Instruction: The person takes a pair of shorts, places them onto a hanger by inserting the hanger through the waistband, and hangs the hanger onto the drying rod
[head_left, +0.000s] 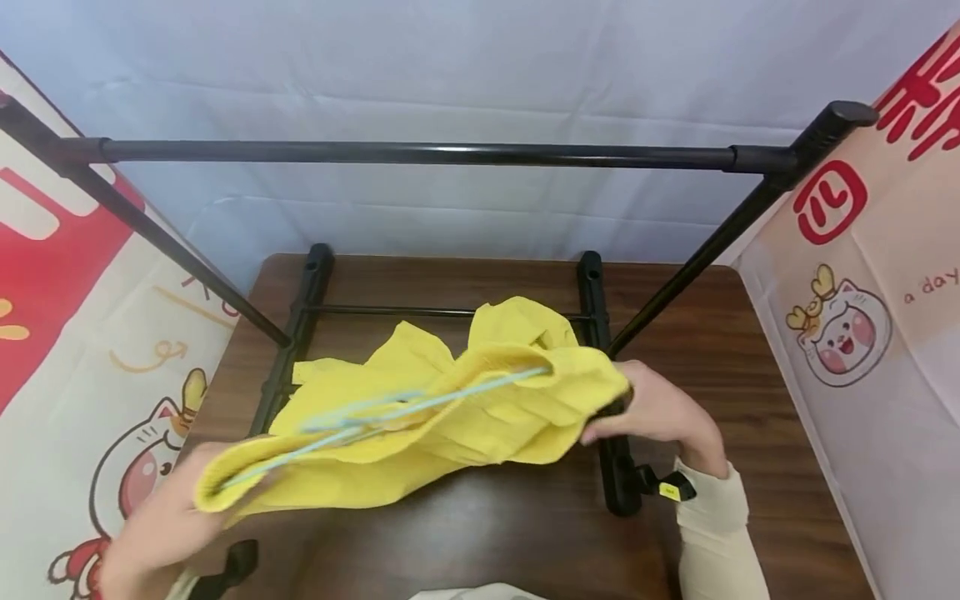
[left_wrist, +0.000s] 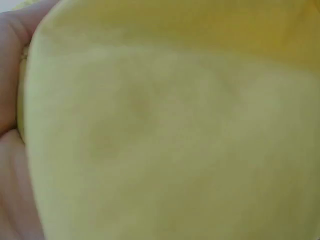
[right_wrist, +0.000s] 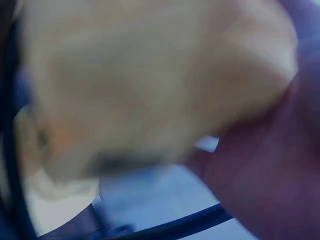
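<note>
A yellow garment [head_left: 450, 425] with a wide gathered waistband spans the space between both hands, above the tabletop. Inside its opening runs a thin light blue piece [head_left: 450, 396], shaped somewhat like a hanger; its full outline is hidden. My left hand [head_left: 165, 517] grips the waistband's left end, and in the left wrist view yellow cloth [left_wrist: 170, 140] fills most of the picture beside that hand [left_wrist: 12, 100]. At the opposite end my right hand [head_left: 663, 408] holds the garment's edge, its fingers partly behind the cloth. The right wrist view is blurred.
A black rack stands on the brown wooden table [head_left: 750, 467], with a top bar [head_left: 420, 153] crossing beyond the garment. Its right foot [head_left: 618, 475] lies near my right wrist. White cloth [head_left: 450, 75] hangs behind, and printed sheets [head_left: 847, 333] flank the table.
</note>
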